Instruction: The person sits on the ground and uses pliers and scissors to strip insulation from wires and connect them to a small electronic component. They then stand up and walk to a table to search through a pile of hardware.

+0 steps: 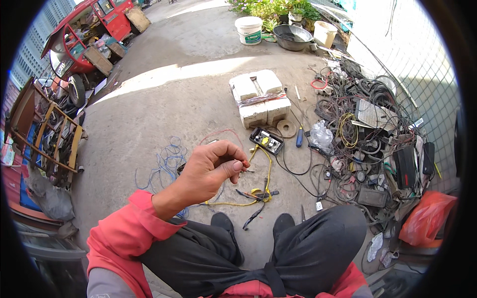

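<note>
My left hand (211, 169) is raised in front of my knees, its fingers curled and the thumb pressed against the forefinger. A small red piece (245, 164) shows at the fingertips, too small to tell its kind. Below and beyond the hand, a yellow cable (269, 174) runs over the concrete to several black-wrapped wire ends (258, 196). An opened black electrical box (267, 140) with white and yellow parts lies farther off. Blue wire (166, 161) is loosely tangled left of the hand. My right hand is out of the picture; only a bit of red sleeve (350, 283) shows.
A white foam block (261, 99) stands ahead, with a tape roll (286, 128) and blue-handled screwdriver (299, 137) beside it. Piled cables and scrap (367, 129) fill the right. Left are a wooden frame (59, 134) and red vehicle (89, 39); a white bucket (249, 31) stands far ahead.
</note>
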The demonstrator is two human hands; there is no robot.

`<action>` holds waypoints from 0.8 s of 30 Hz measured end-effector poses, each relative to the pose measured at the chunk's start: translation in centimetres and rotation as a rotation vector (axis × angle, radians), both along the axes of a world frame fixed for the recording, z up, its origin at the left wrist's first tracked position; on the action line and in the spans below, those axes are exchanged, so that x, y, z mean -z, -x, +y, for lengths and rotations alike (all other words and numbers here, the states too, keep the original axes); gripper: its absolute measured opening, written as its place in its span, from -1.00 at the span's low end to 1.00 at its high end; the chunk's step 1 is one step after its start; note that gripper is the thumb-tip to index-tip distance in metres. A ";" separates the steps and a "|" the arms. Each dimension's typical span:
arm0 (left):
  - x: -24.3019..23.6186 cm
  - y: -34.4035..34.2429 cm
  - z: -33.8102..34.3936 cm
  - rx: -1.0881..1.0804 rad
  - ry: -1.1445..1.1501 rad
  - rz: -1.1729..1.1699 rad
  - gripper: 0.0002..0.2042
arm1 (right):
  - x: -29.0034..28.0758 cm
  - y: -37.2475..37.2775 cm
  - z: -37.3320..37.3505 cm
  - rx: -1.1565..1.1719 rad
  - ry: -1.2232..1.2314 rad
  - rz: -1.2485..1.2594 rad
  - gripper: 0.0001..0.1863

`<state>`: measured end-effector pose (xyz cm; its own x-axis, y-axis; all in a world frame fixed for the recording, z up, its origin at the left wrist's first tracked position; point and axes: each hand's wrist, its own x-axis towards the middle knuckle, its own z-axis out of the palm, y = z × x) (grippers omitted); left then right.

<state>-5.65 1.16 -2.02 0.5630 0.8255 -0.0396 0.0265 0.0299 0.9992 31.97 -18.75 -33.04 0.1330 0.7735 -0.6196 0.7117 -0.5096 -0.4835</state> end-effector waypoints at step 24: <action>-2.9 2.0 -1.5 -0.091 -0.259 0.023 -0.94 | -5.4 -1.4 3.1 0.199 -0.270 0.270 -0.74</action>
<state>-7.66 -0.37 0.89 0.4871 0.8571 0.1676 0.0581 -0.2233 0.9730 33.35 -15.65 -27.65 0.1569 0.8882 -0.4317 0.4413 -0.4541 -0.7739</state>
